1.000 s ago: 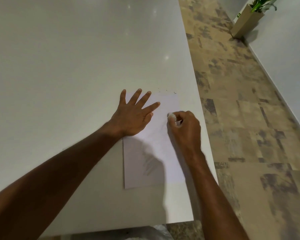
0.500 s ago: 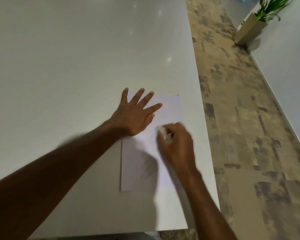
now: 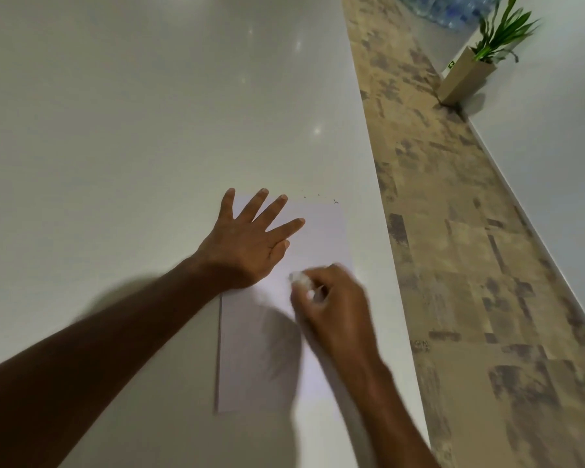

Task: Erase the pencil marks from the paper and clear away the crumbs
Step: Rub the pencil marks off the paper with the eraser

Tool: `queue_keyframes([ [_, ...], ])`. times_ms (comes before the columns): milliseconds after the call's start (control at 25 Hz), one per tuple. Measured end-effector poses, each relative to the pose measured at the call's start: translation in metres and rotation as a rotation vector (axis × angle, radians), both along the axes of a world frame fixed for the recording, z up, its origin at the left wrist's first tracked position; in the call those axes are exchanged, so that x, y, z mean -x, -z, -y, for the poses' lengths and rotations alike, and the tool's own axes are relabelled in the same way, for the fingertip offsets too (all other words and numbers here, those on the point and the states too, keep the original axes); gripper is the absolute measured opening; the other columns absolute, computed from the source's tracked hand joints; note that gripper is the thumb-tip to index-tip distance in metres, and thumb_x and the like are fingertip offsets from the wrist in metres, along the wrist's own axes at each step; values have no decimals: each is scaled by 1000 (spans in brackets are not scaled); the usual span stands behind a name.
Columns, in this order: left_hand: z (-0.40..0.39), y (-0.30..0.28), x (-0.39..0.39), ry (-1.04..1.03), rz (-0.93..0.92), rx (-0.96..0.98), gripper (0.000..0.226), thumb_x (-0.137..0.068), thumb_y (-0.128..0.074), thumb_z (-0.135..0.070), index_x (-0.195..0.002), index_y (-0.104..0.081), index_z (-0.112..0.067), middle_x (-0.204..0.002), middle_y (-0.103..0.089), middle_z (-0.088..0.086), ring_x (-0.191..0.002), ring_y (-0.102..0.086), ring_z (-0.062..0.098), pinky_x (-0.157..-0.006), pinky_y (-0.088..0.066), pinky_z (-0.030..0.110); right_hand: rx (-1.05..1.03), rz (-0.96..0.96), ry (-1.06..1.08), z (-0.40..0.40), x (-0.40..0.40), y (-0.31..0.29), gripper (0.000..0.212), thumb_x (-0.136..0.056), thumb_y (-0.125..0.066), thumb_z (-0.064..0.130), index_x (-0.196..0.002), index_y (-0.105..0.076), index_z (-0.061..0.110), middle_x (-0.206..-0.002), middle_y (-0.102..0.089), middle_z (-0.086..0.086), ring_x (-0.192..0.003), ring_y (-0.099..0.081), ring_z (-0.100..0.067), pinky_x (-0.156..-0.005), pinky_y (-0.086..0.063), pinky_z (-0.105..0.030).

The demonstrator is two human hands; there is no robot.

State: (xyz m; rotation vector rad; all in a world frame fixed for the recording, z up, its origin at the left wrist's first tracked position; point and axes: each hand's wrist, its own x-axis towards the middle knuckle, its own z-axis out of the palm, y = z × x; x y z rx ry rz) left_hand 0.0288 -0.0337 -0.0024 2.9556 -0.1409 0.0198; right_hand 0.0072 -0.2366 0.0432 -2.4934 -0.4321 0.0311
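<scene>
The paper (image 3: 318, 251) lies on the white table (image 3: 115, 130) with its long axis running near to far, close to the table's right edge. Its near half carries a grey smear at about the middle, partly under my arm's shadow; I judge that to be the pencil marks (image 3: 277, 346) left to rub out, just near and left of my right hand (image 3: 331, 305). That hand is blurred, its fingers (image 3: 309, 294) curled tight around a small white eraser (image 3: 299, 278) pressed to the sheet near mid-page. My left hand (image 3: 250, 241) lies farther off, fingers spread wide and flat on the paper's far left corner, gripping nothing. Beyond the far edge, dark crumbs (image 3: 321, 197) dot the table.
</scene>
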Motion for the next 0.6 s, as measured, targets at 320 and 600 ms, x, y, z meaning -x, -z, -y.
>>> queue_keyframes([
  [320,0,1,0,-12,-7,-8,59,-98,5,-54,-157,9,-50,-169,13,-4,-156,14,25,-119,9,66,-5,64,-198,-13,45,10,13,-94,-72,23,-81,-70,23,-81,-65,7,-73,-56,-6,-70,-39,-8],
  [600,1,-2,1,-12,5,-18,63,-95,12,-55,-157,7,-49,-170,10,-3,-157,10,27,-119,5,67,25,74,31,-14,8,0,13,-98,-69,23,-87,-73,21,-86,-67,2,-73,-58,-8,-65,-41,-13],
])
